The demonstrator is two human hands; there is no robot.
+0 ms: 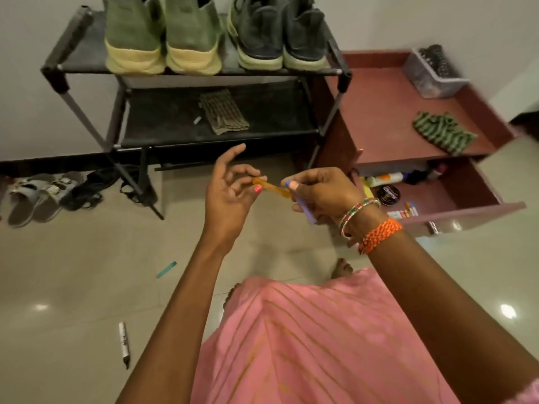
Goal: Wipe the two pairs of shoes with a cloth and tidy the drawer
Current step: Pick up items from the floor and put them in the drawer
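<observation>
A green pair of shoes (163, 39) and a dark grey pair (277, 33) stand side by side on the top shelf of a black rack (55, 68). A folded olive cloth (223, 112) lies on the shelf below. At the right an open reddish drawer (466, 211) holds bottles, a round black tin (389, 195) and small items. My left hand (230, 191) pinches one end of an orange stick (271, 186). My right hand (320, 193) holds its other end together with a lilac stick (304, 209).
A striped green cloth (444, 135) and a clear plastic box (434, 74) sit on the cabinet top. Sandals (38, 193) and dark footwear lie on the floor at the left. A teal stick (166, 269) and a marker (124, 344) lie on the tiles.
</observation>
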